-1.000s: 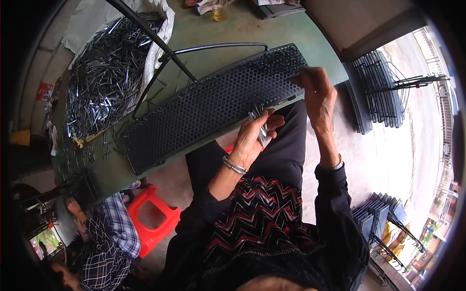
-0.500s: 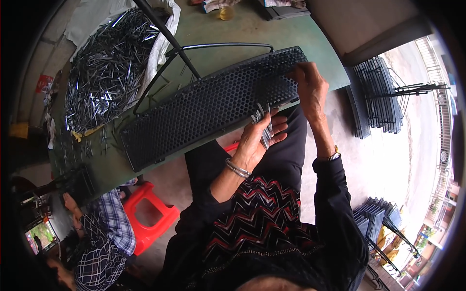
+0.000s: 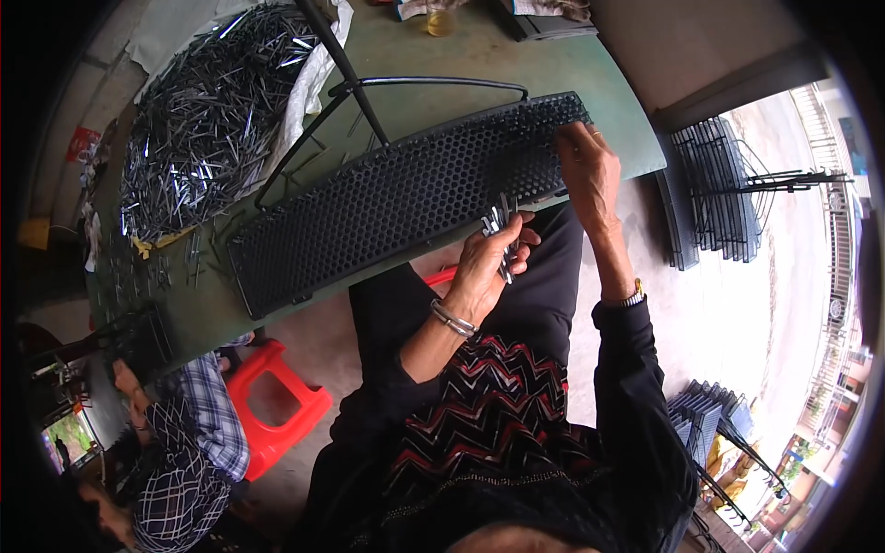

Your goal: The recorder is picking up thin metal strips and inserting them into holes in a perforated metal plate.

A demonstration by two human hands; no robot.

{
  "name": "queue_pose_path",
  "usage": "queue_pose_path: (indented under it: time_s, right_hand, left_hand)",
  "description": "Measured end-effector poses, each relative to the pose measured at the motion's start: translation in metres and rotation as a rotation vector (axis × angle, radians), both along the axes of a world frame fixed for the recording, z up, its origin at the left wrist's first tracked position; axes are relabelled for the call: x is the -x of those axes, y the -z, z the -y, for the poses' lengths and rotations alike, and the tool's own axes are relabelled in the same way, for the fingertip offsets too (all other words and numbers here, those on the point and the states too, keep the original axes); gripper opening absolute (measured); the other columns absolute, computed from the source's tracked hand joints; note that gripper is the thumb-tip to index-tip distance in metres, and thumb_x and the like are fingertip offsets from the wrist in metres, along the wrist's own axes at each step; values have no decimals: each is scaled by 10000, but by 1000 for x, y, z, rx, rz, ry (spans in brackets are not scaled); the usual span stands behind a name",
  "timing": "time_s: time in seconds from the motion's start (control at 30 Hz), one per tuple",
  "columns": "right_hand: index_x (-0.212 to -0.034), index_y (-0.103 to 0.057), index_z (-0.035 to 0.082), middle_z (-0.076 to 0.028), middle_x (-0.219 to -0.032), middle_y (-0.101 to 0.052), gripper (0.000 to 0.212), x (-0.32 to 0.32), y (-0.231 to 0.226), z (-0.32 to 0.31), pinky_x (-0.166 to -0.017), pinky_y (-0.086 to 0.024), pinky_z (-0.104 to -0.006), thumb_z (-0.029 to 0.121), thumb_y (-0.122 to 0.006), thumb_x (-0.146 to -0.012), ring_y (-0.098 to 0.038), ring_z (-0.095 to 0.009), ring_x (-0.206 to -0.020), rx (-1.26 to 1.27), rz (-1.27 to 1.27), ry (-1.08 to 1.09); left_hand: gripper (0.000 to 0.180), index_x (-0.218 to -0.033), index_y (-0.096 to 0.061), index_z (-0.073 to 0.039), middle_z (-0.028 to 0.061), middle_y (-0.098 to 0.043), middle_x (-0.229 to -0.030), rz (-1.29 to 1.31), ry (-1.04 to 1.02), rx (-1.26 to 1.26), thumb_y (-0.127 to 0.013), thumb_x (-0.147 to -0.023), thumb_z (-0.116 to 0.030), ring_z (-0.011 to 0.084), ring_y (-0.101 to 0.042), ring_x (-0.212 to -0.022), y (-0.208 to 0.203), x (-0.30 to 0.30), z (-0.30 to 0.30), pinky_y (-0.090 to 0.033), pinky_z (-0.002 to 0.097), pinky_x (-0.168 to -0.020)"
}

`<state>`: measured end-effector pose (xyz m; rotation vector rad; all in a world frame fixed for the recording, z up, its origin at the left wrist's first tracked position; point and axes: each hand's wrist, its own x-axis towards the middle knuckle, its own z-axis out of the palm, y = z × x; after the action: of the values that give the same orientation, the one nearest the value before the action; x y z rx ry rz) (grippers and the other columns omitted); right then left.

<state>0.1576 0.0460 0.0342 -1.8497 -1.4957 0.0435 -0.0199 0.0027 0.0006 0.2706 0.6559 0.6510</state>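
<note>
A long black panel (image 3: 369, 207) full of round holes lies slanted across the table's near edge, with a black bent-rod frame (image 3: 367, 111) rising behind it. In my left hand (image 3: 475, 272), just off the panel's front edge, is a small bunch of thin metal strips (image 3: 499, 224), held by the thumb and curled fingers. My right hand (image 3: 592, 180) is over the panel's right end, fingertips pinched together. Whatever they hold, if anything, is hidden. Small pieces crowd the holes at that end.
A white sack (image 3: 323, 78) at the left holds a heap of dark metal strips (image 3: 212, 120), and more lie loose on the green table (image 3: 479, 55). Left of me sits a person in a checked sleeve (image 3: 189, 488), beside a red stool (image 3: 277, 433). Black racks (image 3: 724, 194) stand at the right.
My left fingers have curled in more around the strips. The right hand has stayed over the panel's right end, its fingers drawn slightly closer together. The whole view has shifted slightly.
</note>
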Motion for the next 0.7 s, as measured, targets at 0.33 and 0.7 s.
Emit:
queue_pose_path:
  time_s: [0.33,0.7]
  right_hand:
    - [-999,-705,133,-77,-936,-601,161,4,10,5,-700,-476,-361,197,-644,-865,-612,-270,-820,-34,237,98]
    - [-931,-640,-18,-68,-810,-611,144,15,-23,56,-704,-468,-281,112,-619,-874,-602,-143,-767,400,-417,-320]
  left_hand:
    - [283,-1048,-598,-2,68,-620,-783,-15,-1,-58,-579,-950,-267,34,-398,-571,-3,-2,0,-285,174,-457]
    - [262,-994,-662,-4,75,-678,-847,-156,27,-195,-614,-920,-251,51,-545,-619,-12,-3,0,-320,154,-479]
